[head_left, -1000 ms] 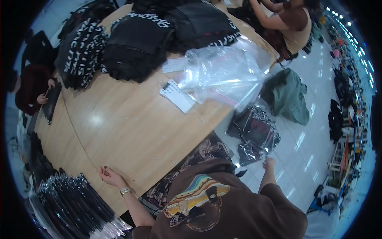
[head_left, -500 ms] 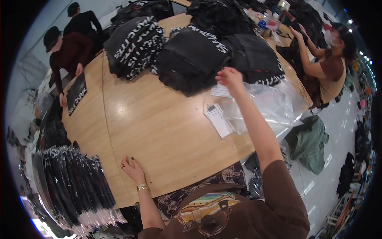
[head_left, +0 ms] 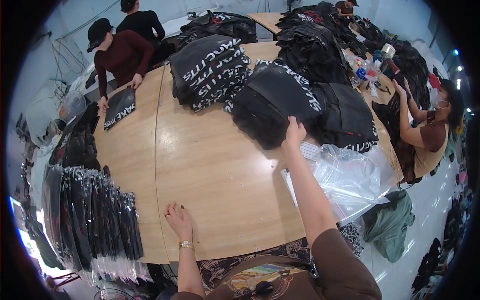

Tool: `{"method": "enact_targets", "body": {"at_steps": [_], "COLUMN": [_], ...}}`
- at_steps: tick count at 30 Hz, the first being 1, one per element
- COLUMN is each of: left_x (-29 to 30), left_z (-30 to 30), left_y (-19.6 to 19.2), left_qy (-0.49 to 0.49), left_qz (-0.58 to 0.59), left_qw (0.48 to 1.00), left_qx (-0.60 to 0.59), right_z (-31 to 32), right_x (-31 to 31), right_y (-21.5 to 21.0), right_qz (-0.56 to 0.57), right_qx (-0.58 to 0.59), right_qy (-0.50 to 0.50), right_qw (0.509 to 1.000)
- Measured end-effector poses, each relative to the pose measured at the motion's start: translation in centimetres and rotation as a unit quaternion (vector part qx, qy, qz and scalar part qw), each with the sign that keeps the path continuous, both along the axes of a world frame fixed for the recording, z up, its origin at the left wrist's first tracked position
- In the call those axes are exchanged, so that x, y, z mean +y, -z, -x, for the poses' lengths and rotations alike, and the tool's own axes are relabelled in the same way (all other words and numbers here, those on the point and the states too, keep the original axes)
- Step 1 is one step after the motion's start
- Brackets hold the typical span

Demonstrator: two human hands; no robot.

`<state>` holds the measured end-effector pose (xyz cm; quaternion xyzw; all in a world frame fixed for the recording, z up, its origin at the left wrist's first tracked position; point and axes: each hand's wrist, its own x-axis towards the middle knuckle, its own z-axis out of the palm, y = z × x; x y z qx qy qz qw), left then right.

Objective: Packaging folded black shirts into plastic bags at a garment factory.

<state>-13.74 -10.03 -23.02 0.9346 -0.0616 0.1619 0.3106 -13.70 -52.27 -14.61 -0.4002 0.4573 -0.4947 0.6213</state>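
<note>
My right hand (head_left: 295,132) reaches out to a stack of folded black garments with white lettering (head_left: 275,97). Its fingers are closed at the near right edge of the top garment; the fingertips are partly hidden. Nearer to me, my left hand (head_left: 179,223) rests on the wooden table (head_left: 215,185), fingers apart and holding nothing. Beside my right forearm lie clear plastic bags (head_left: 350,175), with a white printed sheet (head_left: 309,151) partly under them.
More black garment stacks stand at the back (head_left: 210,72) and right (head_left: 345,112). Bagged black garments (head_left: 95,220) line the left edge. One person at far left handles a folded black garment (head_left: 120,107); another at right holds dark cloth (head_left: 400,95). Green cloth (head_left: 390,225) hangs below the table's right edge.
My right hand has moved from above the table to the garment stack, its fingers now at the top garment. The view has tilted up; my left hand stays on the table.
</note>
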Motion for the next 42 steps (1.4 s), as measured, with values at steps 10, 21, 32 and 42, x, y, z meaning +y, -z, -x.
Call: {"method": "enact_targets", "body": {"at_steps": [10,21,32,42], "left_x": [-12.8,-20.2,5.0,-0.9], "left_z": [-6.2,-9.6,4.4,5.0], "left_y": [-2.5,-1.1,-2.4,-5.7], "left_qy": [0.144,0.352,0.088,0.115], "left_qz": [0.232,-0.111,-0.047,-0.165], "left_qw": [0.956,0.922,0.953,0.980], "left_qx": [0.102,0.113,0.286,0.011], "right_z": [7.8,15.3,15.1,19.3], "right_x": [7.7,13.7,15.7,15.3], "right_y": [3.5,4.8,6.3,2.0], "right_qz": [-0.151,-0.157,0.177,0.370], "right_qx": [-0.159,-0.054,0.357,0.299], "right_qy": [-0.050,-0.143,-0.405,-0.355], "right_qw": [0.974,0.976,0.823,0.805]}}
